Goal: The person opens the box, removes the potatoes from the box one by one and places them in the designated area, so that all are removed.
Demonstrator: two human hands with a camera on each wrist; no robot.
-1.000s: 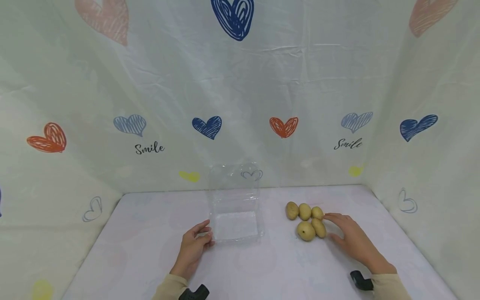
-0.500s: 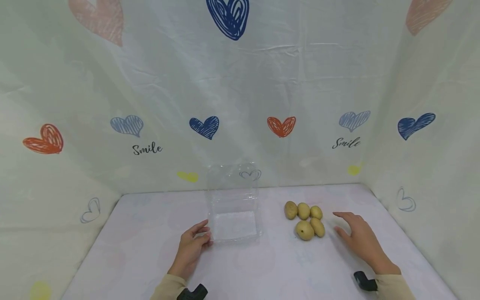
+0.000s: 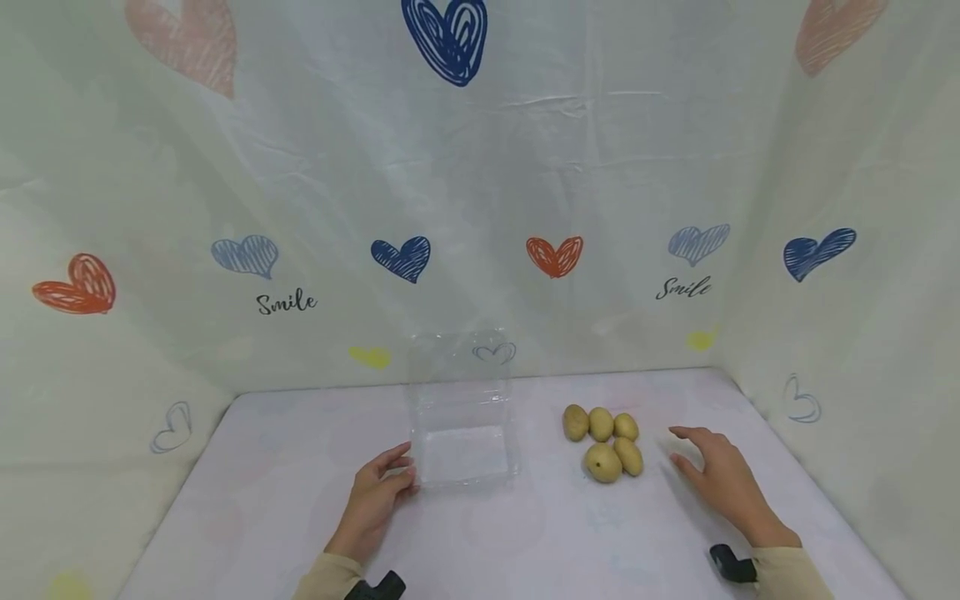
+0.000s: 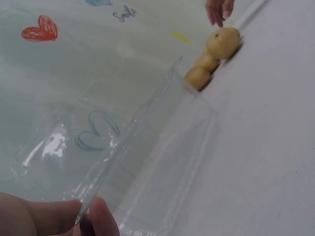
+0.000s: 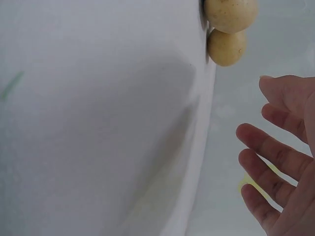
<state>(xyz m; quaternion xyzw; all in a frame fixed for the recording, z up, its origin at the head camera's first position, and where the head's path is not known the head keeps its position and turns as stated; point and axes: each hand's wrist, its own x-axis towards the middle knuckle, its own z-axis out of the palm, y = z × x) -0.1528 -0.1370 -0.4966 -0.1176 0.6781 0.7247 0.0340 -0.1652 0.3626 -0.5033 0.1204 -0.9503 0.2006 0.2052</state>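
Observation:
A clear plastic clamshell box [image 3: 463, 454] stands on the table with its lid raised toward the back. At its left side my left hand [image 3: 375, 496] holds the edge; in the left wrist view the thumb and a finger [image 4: 101, 216] pinch the thin plastic rim. To the right of the box lie several small yellow potatoes [image 3: 603, 462], grouped close together in two rows. My right hand [image 3: 723, 479] hovers just right of them, fingers spread and loosely bent, with nothing in it. In the right wrist view, two potatoes [image 5: 226, 46] show beyond the thumb.
A white cloth covers the table [image 3: 525, 542]. Close behind and at both sides hang pale curtains [image 3: 480, 167] printed with hearts and "Smile". The raised lid [image 3: 459, 357] stands near the back curtain. Each wrist carries a black camera mount [image 3: 732, 564].
My right hand has drawn back to the right, away from the potatoes its fingertips were beside. The left hand has stayed at the box. The head view has shifted slightly.

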